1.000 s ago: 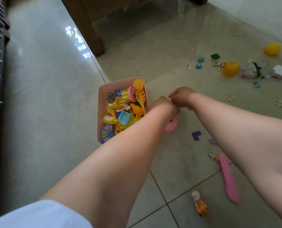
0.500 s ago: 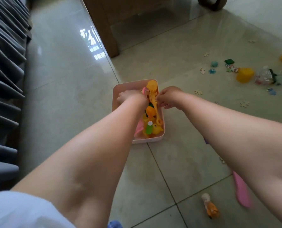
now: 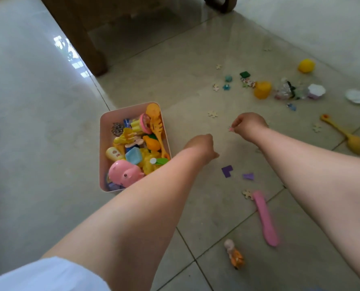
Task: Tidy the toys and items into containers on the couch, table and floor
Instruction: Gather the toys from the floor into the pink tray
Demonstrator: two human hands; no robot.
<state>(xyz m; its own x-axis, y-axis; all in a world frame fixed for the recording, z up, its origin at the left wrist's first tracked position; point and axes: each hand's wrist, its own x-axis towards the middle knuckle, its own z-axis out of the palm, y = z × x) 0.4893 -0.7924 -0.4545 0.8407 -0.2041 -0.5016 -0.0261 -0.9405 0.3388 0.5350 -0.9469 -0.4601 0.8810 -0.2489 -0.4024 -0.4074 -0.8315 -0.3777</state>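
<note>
Many toys (image 3: 262,89) litter the glossy tiled floor (image 3: 38,122).

Two bare forearms reach into view, both uncovered from elbow to wrist, no watch, bracelet or ring showing. On the left arm, a white short sleeve (image 3: 48,274) (plain fabric, no print visible) ends above the elbow. The right arm's upper part runs out of view, so any sleeve there goes unseen.

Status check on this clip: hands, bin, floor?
Left hand curled, empty. Right hand pinches small puzzle piece. Pink bin full, pig toy inside. Purple pieces on floor, path unobstructed.
</note>
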